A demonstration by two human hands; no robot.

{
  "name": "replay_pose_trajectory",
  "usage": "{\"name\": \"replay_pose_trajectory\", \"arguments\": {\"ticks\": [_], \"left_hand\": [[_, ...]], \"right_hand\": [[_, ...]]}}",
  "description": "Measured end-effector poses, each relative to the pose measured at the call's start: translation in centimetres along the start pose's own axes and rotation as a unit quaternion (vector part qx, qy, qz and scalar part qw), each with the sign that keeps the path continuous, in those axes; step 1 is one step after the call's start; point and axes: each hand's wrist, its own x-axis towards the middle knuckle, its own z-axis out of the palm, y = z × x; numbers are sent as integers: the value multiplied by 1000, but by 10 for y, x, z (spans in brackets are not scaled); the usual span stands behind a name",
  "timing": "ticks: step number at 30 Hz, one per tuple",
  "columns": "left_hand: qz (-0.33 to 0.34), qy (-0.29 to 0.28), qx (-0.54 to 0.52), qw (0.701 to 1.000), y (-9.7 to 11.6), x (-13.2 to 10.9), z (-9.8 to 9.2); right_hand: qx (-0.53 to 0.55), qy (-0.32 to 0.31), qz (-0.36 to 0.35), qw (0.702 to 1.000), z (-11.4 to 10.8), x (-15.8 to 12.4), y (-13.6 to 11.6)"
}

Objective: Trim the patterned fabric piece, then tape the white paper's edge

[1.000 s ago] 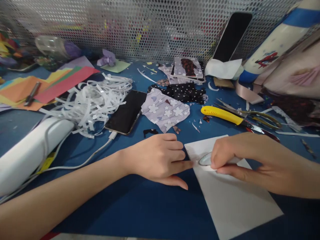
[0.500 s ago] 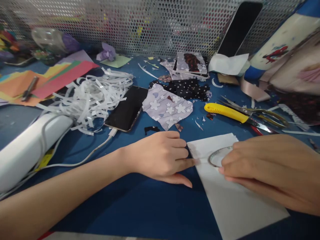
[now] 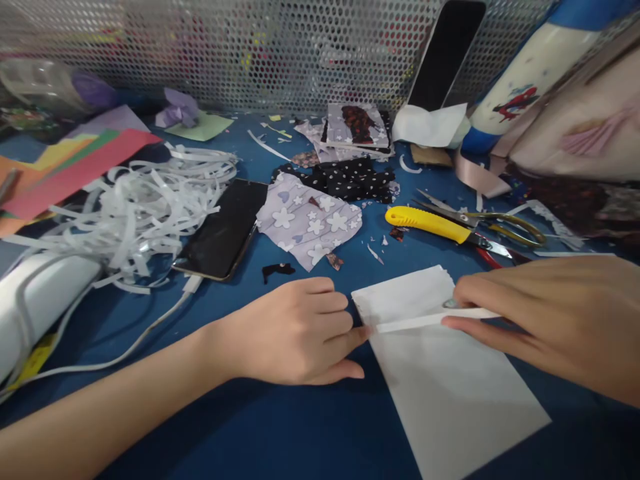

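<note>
A white paper sheet (image 3: 470, 407) lies at a slant on the blue table, its top edge uneven. Across its upper part runs a narrow white strip of tape (image 3: 415, 323). My left hand (image 3: 300, 333) is loosely closed, and its index fingertip pins the strip's left end at the sheet's left edge. My right hand (image 3: 545, 327) is closed on the tape's other end, with the strip passing between thumb and fingers. A small part of the tape roll (image 3: 451, 303) shows under those fingers; the rest is hidden.
Behind the sheet lie a yellow-handled cutter (image 3: 430, 223), scissors (image 3: 515, 227), patterned scraps (image 3: 310, 220) and a phone on a cable (image 3: 225, 230). White paper strips (image 3: 145, 207) are heaped at left, beside coloured paper (image 3: 85, 167). A bottle (image 3: 525, 87) leans near the metal mesh (image 3: 280, 60).
My right hand has turned over, so the tape roll is now mostly hidden and the strip shows more clearly. My left fingertip stays at the sheet's edge. The whole view has shifted.
</note>
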Motion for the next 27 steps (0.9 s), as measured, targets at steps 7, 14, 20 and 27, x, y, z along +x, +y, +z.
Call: {"name": "replay_pose_trajectory", "arguments": {"ticks": [7, 14, 20, 27], "left_hand": [[-15, -19, -10, 1000, 3, 4, -4], [-6, -37, -17, 999, 2, 5, -6], [-5, -48, -22, 999, 1, 5, -4], [-19, -65, -34, 997, 2, 3, -2]], "right_hand": [[-69, 36, -16, 997, -4, -14, 12], [-133, 24, -8, 991, 5, -18, 22], [-116, -2, -48, 992, 19, -21, 28], [-135, -2, -39, 990, 26, -18, 26]]}}
